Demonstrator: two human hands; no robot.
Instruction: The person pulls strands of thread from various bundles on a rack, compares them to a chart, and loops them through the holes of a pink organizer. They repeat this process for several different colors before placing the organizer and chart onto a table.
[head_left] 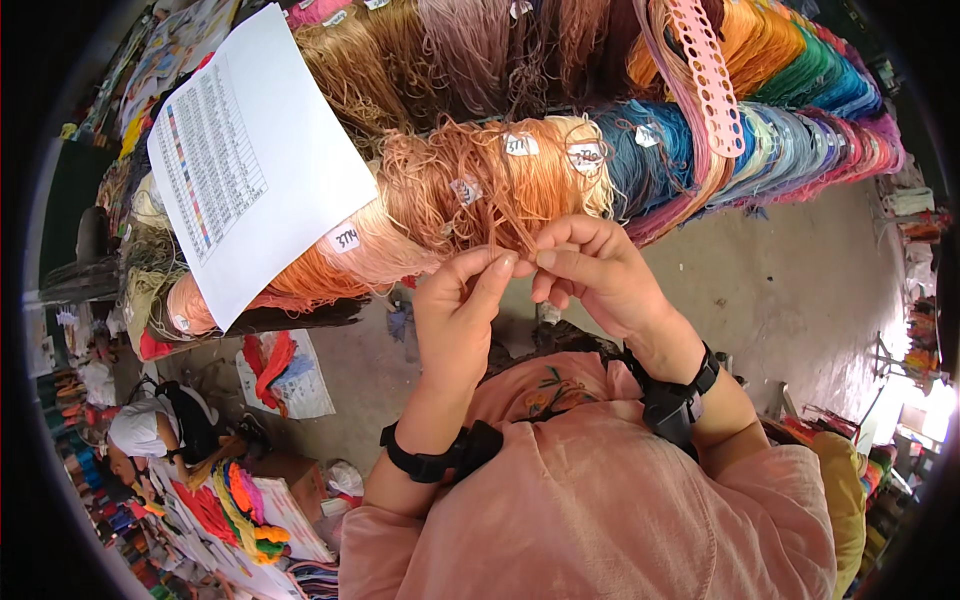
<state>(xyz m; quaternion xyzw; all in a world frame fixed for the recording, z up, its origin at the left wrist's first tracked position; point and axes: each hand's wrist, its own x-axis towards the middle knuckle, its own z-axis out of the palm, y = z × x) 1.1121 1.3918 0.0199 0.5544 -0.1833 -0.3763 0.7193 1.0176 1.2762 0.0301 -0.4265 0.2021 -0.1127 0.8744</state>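
Reddish-brown thread strands [512,215] hang from a rack of thread hanks in front of me. My left hand [462,290] pinches the lower ends of these strands between thumb and forefinger. Close beside it, my right hand [598,268] also pinches strands, its other fingers curled. The fingertips of both hands nearly meet. Behind them hang peach-orange hanks [550,170] with small white labels. To the left, a printed white sheet [255,150] with a colour column lies over the hanks.
A pink perforated strip [708,85] with threads hangs at the upper right, over blue hanks [650,160]. Red threads [268,365] rest on a sheet on the floor. A person in a white top [145,430] is at the lower left, by a table of bright hanks [245,510].
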